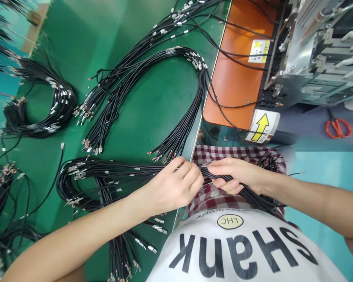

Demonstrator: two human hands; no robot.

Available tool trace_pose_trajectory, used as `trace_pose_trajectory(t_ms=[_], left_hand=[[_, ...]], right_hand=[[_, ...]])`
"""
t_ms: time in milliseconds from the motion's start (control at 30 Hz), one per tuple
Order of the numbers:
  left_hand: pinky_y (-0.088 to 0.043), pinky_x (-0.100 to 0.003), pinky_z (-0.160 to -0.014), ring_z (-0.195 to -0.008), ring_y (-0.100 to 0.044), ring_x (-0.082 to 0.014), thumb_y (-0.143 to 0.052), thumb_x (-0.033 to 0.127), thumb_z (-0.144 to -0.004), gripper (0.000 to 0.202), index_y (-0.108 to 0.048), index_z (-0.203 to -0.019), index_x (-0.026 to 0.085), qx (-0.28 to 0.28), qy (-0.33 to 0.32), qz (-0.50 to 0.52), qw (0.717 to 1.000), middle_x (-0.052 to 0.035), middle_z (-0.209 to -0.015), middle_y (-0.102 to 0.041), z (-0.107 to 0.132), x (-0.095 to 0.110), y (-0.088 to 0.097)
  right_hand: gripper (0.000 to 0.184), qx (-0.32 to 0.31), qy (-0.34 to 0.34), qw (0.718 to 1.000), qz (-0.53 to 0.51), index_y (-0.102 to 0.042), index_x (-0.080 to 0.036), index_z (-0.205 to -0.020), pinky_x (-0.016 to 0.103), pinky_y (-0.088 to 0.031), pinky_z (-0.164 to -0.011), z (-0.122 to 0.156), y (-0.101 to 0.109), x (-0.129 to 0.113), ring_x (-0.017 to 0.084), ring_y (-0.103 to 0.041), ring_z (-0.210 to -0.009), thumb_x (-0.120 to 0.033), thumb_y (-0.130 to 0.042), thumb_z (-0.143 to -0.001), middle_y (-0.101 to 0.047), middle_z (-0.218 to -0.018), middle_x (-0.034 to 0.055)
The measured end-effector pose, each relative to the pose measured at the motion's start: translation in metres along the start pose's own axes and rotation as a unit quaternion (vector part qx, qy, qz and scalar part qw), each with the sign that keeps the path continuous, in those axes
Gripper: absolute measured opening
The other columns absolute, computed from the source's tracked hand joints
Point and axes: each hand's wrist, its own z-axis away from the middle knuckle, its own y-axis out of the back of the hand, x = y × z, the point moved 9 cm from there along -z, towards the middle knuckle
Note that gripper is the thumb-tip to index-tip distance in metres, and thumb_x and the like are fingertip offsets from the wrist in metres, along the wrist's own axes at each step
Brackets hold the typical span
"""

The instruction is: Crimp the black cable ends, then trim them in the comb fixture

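Note:
My left hand is closed around a bundle of thin black cables at the green table's edge. Close by on the right, my right hand wraps round the same bundle, its fingers curled underneath. From there the cable ends hang down over my checked lap. On the table side, the bundle runs left into a loop with small white tags and metal-coloured connectors. Just beyond my left hand lie the stripped ends of a second, curved cable bundle. My fingers hide the part of the cables between them.
More black cable coils lie on the green table. At the right stands a metal machine with an orange plate, crossed by several loose cables. Red-handled scissors rest on a surface beside it.

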Motion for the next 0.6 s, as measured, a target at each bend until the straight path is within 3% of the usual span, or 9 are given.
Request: trace_pose_trajectory(t_ms=[100,167,367,467,600], left_hand=[[-0.046,-0.037,-0.079,-0.08,-0.059,-0.0188,-0.049,0.011,-0.093,0.011,-0.059,-0.097,0.013,0.023,0.041,0.093,0.995,-0.0072,-0.091,-0.066,0.002,-0.013,0.0],[-0.045,-0.035,-0.078,-0.08,-0.058,-0.0174,-0.05,0.012,-0.093,0.01,-0.057,-0.097,0.015,0.03,0.1,0.194,0.975,-0.0055,-0.088,-0.065,0.004,-0.029,-0.003],[-0.042,-0.026,-0.068,-0.071,-0.05,-0.0122,-0.049,0.014,-0.091,0.01,-0.055,-0.084,0.017,0.003,0.246,0.46,0.853,-0.0005,-0.079,-0.056,0.01,-0.061,-0.03],[-0.04,-0.023,-0.063,-0.068,-0.049,-0.0107,-0.051,0.014,-0.089,0.009,-0.054,-0.081,0.017,-0.02,0.308,0.517,0.798,0.0015,-0.076,-0.056,0.012,-0.071,-0.048],[-0.039,-0.022,-0.062,-0.067,-0.05,-0.0101,-0.052,0.024,-0.091,0.013,-0.058,-0.082,0.016,-0.089,0.331,0.561,0.754,0.0017,-0.075,-0.058,0.011,-0.076,-0.063]], right_hand=[[0.022,-0.014,0.0,1.0,0.002,-0.052,-0.018,-0.089,0.011,-0.016,-0.035,0.001,-0.001,0.0,0.0,-0.021,-0.039,-0.036,-0.063,-0.091,-0.046,-0.063,-0.0061],[0.021,-0.027,-0.001,1.0,0.002,-0.054,-0.017,-0.092,0.011,-0.016,-0.035,0.002,-0.001,0.0,-0.001,-0.02,-0.039,-0.036,-0.062,-0.091,-0.045,-0.063,-0.0061],[0.022,-0.026,-0.005,1.0,0.017,-0.053,-0.018,-0.093,0.012,-0.016,-0.035,0.004,-0.002,-0.001,0.0,-0.02,-0.039,-0.038,-0.063,-0.091,-0.045,-0.063,-0.0065],[0.025,-0.014,-0.007,0.999,0.038,-0.051,-0.019,-0.091,0.012,-0.015,-0.035,0.005,-0.004,0.0,0.0,-0.022,-0.039,-0.04,-0.064,-0.089,-0.046,-0.063,-0.0065],[0.029,-0.012,-0.001,0.997,0.074,-0.053,-0.019,-0.099,0.014,-0.015,-0.035,0.008,-0.007,0.003,0.001,-0.023,-0.039,-0.044,-0.064,-0.089,-0.046,-0.064,-0.0072]])
